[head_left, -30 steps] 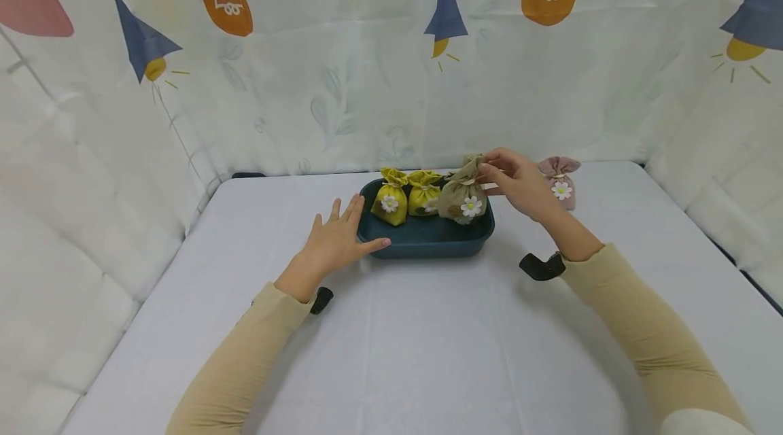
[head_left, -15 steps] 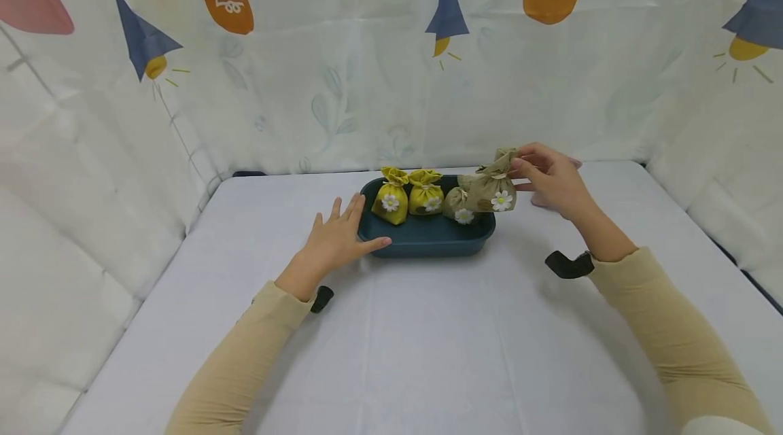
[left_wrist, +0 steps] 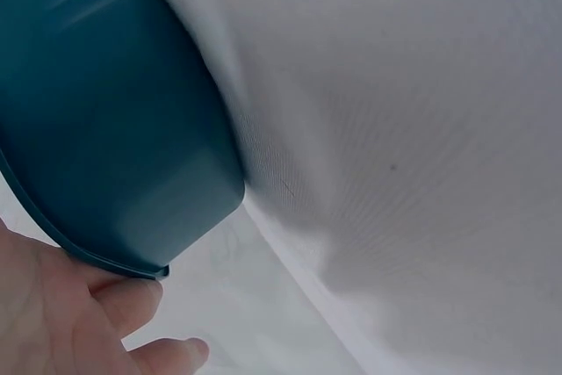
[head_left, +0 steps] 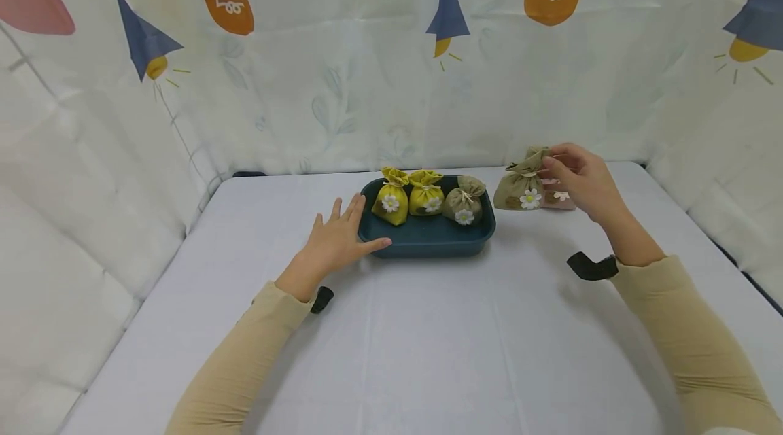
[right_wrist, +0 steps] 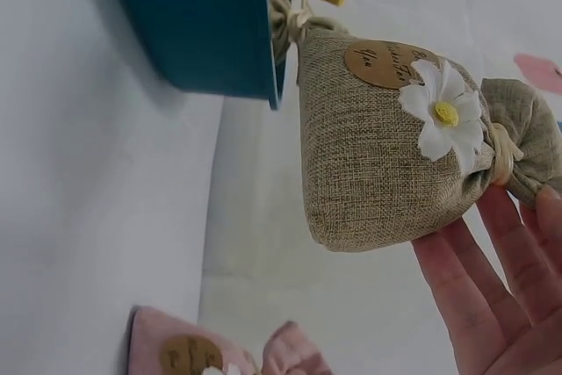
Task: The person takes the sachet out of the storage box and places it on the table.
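A beige-green drawstring pouch (head_left: 518,189) with a white daisy hangs from my right hand (head_left: 581,180), pinched at its gathered neck. In the right wrist view the pouch (right_wrist: 378,147) is held off the table, with the fingers (right_wrist: 518,261) at its tie. My left hand (head_left: 333,241) rests on the left end of a dark teal tray (head_left: 428,245), fingers spread and straight along its rim. Inside that tray stand two yellow pouches (head_left: 391,200) and one beige-green pouch (head_left: 463,204) in a row. The left wrist view shows the tray's outer wall (left_wrist: 123,129) beside the fingertips.
A pink pouch (head_left: 559,198) stands on the table right of the tray, partly hidden behind the held pouch and right hand. White cloth covers the table (head_left: 428,340). A patterned curtain (head_left: 367,81) hangs behind its far edge.
My right hand has lifted the beige-green pouch out of the tray and carried it right, in front of the pink pouch. The left hand and the tray have stayed put.
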A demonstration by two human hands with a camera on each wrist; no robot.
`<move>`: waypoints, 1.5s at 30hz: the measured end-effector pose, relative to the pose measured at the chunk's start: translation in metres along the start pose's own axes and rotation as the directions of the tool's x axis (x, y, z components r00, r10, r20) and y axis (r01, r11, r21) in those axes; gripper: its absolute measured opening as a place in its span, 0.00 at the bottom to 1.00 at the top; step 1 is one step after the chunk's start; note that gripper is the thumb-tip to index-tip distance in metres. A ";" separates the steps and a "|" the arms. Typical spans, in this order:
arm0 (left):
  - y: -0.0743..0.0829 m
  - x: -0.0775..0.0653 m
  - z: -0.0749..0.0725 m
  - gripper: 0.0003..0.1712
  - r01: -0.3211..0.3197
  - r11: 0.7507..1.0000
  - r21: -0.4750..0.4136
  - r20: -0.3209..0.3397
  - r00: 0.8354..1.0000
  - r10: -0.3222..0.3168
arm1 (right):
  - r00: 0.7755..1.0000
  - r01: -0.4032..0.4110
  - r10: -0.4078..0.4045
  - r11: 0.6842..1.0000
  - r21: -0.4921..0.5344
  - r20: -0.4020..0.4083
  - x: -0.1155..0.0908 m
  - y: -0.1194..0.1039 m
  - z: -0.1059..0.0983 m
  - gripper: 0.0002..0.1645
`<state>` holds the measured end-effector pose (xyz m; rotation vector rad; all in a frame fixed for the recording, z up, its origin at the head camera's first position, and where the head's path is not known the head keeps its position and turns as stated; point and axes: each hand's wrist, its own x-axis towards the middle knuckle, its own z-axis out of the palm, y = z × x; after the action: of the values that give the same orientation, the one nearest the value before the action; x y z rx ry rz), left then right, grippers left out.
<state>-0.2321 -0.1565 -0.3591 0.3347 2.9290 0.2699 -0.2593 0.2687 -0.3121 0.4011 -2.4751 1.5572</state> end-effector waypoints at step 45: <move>-0.003 0.002 0.004 0.67 -0.018 1.000 -0.004 -0.022 1.000 0.018 | 0.980 -0.120 0.116 0.993 -0.013 -0.161 -0.023 0.045 -0.055 0.07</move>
<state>-0.2336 -0.1582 -0.3635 0.3604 2.9477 0.2843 -0.2515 0.3400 -0.3334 0.1215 -2.4294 1.5372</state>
